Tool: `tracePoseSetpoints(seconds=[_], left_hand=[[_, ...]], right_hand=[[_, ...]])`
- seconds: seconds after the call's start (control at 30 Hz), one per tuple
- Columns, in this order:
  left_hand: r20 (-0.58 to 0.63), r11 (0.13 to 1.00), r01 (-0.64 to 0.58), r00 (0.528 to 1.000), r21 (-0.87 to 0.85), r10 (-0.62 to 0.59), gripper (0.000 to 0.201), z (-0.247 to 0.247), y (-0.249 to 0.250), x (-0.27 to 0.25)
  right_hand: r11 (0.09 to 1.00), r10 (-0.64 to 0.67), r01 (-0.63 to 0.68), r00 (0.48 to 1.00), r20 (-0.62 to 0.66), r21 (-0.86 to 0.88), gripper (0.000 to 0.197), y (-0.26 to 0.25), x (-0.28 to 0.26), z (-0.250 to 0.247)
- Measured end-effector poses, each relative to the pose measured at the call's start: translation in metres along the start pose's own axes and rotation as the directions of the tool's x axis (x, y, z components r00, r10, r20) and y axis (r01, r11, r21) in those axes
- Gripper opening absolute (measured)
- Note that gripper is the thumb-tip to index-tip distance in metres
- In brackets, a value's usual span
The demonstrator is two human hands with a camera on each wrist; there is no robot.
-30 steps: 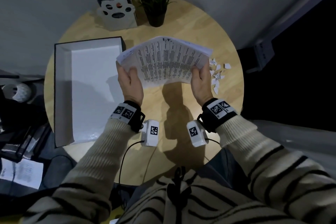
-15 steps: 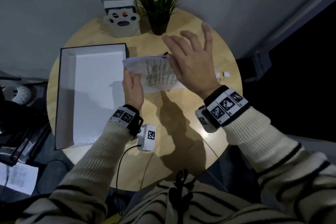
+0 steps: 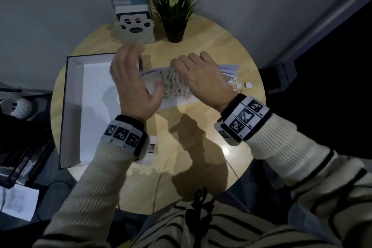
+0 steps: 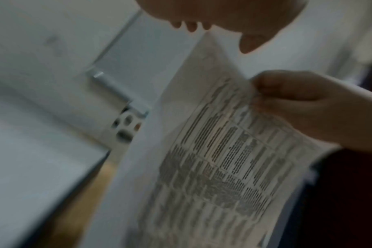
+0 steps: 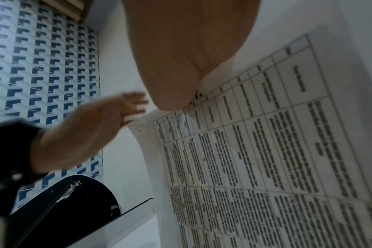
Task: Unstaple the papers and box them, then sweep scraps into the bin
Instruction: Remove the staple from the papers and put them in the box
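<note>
A stack of printed papers [image 3: 175, 88] stands on edge over the middle of the round wooden table [image 3: 141, 187]. My right hand [image 3: 199, 74] curls over its top edge and grips it; the left wrist view shows those fingers pinching the papers [image 4: 223, 167]. My left hand [image 3: 136, 70] hovers open and blurred beside the stack, above the box's right rim, holding nothing. The open white box [image 3: 74, 106] lies at the table's left, with nothing in it. Small white paper scraps [image 3: 239, 85] lie right of the stack. In the right wrist view the papers [image 5: 265, 151] fill the frame.
A potted plant [image 3: 174, 16] and a paw-shaped book holder [image 3: 133, 28] with books stand at the table's far edge. A black mesh tray [image 3: 22, 167] and loose sheets lie on the floor to the left. A dark drop lies right of the table.
Both hands held the stack's lower edge. The right hand let go, reached over and took the top edge; the left hand then released the papers and lifted, open.
</note>
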State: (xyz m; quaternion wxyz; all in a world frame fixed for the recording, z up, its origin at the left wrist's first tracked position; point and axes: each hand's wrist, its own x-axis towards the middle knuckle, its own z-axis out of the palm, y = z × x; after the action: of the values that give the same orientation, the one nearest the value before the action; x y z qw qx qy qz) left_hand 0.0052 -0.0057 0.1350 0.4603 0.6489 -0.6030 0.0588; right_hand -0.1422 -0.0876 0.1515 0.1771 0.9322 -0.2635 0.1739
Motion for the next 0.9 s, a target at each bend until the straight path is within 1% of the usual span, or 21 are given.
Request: tracePoseSetpoints(seconds=[0.03, 0.07, 0.1, 0.13, 0.2, 0.27, 0.37, 0.5, 0.57, 0.63, 0.8, 0.83, 0.9], left_hand=[[0.088, 0.973, -0.167, 0.984, 0.157, 0.155, 0.047, -0.002, 0.004, 0.006], [0.175, 0.913, -0.283, 0.955, 0.295, 0.239, 0.040, 0.000, 0.006, 0.011], [0.240, 0.858, -0.330, 0.938, 0.394, 0.250, 0.034, 0.003, 0.006, 0.014], [0.278, 0.827, -0.328, 0.936, 0.458, 0.217, 0.029, 0.006, 0.005, 0.016], [0.323, 0.808, -0.305, 0.934, 0.503, 0.152, 0.023, 0.010, -0.003, 0.018], [0.359, 0.797, -0.330, 0.921, 0.507, 0.153, 0.017, 0.011, -0.008, 0.017], [0.407, 0.788, -0.357, 0.901, 0.501, 0.149, 0.011, 0.009, -0.012, 0.018], [0.438, 0.756, -0.393, 0.885, 0.524, 0.157, 0.006, 0.004, -0.016, 0.020], [0.453, 0.744, -0.405, 0.878, 0.531, 0.154, 0.006, 0.003, -0.017, 0.019], [0.463, 0.742, -0.413, 0.873, 0.528, 0.156, 0.007, 0.002, -0.016, 0.019], [0.488, 0.733, -0.427, 0.860, 0.529, 0.150, 0.012, -0.004, -0.017, 0.023], [0.501, 0.727, -0.426, 0.856, 0.538, 0.131, 0.014, -0.008, -0.020, 0.024], [0.529, 0.724, -0.411, 0.845, 0.554, 0.075, 0.019, -0.015, -0.026, 0.026]], right_hand=[[1.000, -0.009, 0.009, 1.000, 0.002, 0.001, 0.030, -0.001, 0.001, 0.000], [1.000, -0.011, 0.011, 1.000, 0.002, 0.000, 0.030, -0.002, 0.002, -0.001], [1.000, -0.005, 0.005, 1.000, 0.001, 0.002, 0.029, -0.002, 0.003, -0.002], [1.000, 0.006, -0.006, 1.000, 0.002, 0.011, 0.029, -0.002, 0.004, -0.003], [0.999, 0.024, -0.024, 1.000, 0.020, 0.040, 0.031, 0.000, 0.004, -0.005], [0.997, 0.022, -0.026, 0.998, 0.056, 0.071, 0.034, 0.003, 0.000, -0.006], [0.996, 0.032, -0.045, 0.989, 0.143, 0.083, 0.040, 0.015, -0.012, -0.011], [0.992, 0.100, -0.116, 0.963, 0.251, 0.049, 0.046, 0.043, -0.041, -0.018], [0.987, 0.126, -0.151, 0.944, 0.305, 0.059, 0.045, 0.055, -0.053, -0.022], [0.984, 0.121, -0.158, 0.932, 0.343, 0.082, 0.042, 0.061, -0.057, -0.024], [0.978, 0.111, -0.173, 0.903, 0.415, 0.115, 0.034, 0.064, -0.051, -0.029], [0.975, 0.120, -0.187, 0.901, 0.417, 0.123, 0.035, 0.065, -0.049, -0.030], [0.964, 0.128, -0.211, 0.901, 0.415, 0.160, 0.043, 0.068, -0.049, -0.030]])
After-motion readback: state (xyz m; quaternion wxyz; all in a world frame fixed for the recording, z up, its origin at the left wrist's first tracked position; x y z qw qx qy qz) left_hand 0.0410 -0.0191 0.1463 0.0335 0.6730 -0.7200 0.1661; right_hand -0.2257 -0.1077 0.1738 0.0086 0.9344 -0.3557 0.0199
